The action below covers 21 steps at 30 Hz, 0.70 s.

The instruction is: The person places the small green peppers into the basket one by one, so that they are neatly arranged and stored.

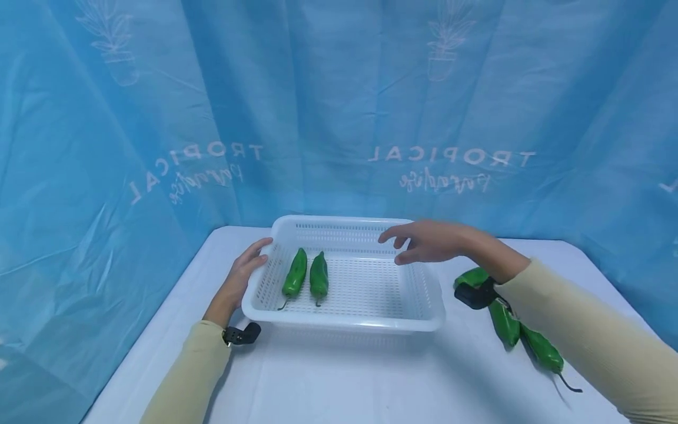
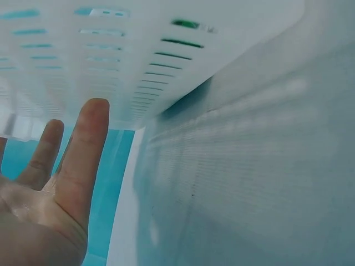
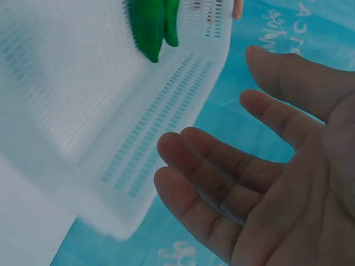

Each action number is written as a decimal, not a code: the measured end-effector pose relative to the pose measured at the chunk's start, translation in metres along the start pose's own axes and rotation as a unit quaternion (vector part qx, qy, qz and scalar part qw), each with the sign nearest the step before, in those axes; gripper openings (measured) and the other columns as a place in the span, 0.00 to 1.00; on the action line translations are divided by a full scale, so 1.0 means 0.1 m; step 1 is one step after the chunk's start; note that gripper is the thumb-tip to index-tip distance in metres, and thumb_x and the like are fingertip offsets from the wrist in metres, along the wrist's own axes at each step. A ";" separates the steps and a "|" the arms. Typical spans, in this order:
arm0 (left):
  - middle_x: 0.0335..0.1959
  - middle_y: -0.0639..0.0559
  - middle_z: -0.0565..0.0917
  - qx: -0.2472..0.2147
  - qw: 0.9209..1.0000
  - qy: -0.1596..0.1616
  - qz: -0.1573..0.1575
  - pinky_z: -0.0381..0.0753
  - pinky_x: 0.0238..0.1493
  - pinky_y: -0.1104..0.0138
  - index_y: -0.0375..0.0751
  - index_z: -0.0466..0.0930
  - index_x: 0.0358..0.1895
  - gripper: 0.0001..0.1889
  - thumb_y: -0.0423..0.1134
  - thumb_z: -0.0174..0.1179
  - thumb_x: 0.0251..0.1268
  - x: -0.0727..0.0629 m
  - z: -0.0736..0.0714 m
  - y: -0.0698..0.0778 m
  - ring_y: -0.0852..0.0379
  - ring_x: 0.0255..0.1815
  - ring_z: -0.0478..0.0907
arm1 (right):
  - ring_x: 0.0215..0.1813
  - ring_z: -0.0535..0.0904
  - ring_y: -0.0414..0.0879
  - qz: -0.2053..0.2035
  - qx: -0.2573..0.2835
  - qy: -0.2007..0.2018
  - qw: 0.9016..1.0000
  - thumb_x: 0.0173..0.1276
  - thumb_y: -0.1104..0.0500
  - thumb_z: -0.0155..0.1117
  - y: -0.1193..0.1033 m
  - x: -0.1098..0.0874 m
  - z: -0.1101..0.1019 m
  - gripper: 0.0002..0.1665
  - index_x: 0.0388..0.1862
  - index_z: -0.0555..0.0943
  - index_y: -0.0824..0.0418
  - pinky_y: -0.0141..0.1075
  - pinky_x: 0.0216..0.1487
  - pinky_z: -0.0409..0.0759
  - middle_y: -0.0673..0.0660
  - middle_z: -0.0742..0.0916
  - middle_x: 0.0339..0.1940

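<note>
A white plastic basket [image 1: 349, 321] with slotted walls is at the middle of the table. Inside, toward its left end, two green peppers [image 1: 295, 274] lie side by side, stems toward the front. My left hand [image 1: 245, 272] is at the basket's left side, fingertips right at the rim. In the left wrist view its fingers [image 2: 83, 160] are extended and spread beside the slotted wall. Over the basket's right end reaches my right hand [image 1: 431, 240], palm down in the head view, fingers loosely bent. Nothing is between its fingers [image 3: 194, 194] in the right wrist view.
More green peppers [image 1: 542, 348] lie on the white table [image 1: 339, 383] right of the basket, partly hidden under my right forearm. A blue printed curtain [image 1: 339, 118] hangs behind the table and along its sides. Each wrist wears a black camera [image 1: 242, 334].
</note>
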<state>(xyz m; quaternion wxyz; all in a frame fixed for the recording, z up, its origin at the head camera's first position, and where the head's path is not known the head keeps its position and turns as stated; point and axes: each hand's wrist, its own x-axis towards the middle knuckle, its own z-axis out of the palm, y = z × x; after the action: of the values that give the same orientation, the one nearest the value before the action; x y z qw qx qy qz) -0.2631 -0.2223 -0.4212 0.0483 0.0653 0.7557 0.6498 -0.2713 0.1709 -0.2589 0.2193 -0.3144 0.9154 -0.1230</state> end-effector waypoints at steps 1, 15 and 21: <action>0.81 0.45 0.54 -0.001 1.000 0.000 -0.002 0.75 0.66 0.42 0.58 0.50 0.79 0.30 0.49 0.42 0.77 0.00 0.00 0.00 0.33 0.76 0.61 | 0.60 0.83 0.56 0.001 -0.001 0.005 1.000 0.74 0.52 0.60 0.02 -0.06 0.01 0.29 0.72 0.69 0.49 0.51 0.56 0.85 0.62 0.81 0.64; 0.79 0.45 0.58 0.012 1.000 0.026 -0.009 0.81 0.62 0.50 0.58 0.53 0.78 0.28 0.51 0.43 0.78 -0.03 0.01 -0.02 0.34 0.74 0.66 | 0.59 0.82 0.58 0.003 0.044 0.041 0.998 0.72 0.53 0.62 0.21 -0.62 0.06 0.30 0.71 0.70 0.56 0.52 0.52 0.86 0.65 0.79 0.66; 0.79 0.45 0.58 0.007 1.000 0.025 -0.007 0.81 0.62 0.50 0.58 0.53 0.78 0.28 0.51 0.42 0.78 -0.04 0.03 -0.02 0.34 0.74 0.66 | 0.57 0.83 0.55 0.024 0.062 0.060 0.996 0.70 0.47 0.64 0.43 -0.95 0.14 0.35 0.72 0.69 0.55 0.49 0.47 0.88 0.64 0.81 0.63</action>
<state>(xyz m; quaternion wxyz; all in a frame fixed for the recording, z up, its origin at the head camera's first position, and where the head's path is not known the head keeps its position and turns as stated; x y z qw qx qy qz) -0.2589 -0.2205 -0.4232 0.0335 0.0436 0.7618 0.6454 -0.2199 0.2621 -0.2562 0.1859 -0.2705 0.9247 -0.1926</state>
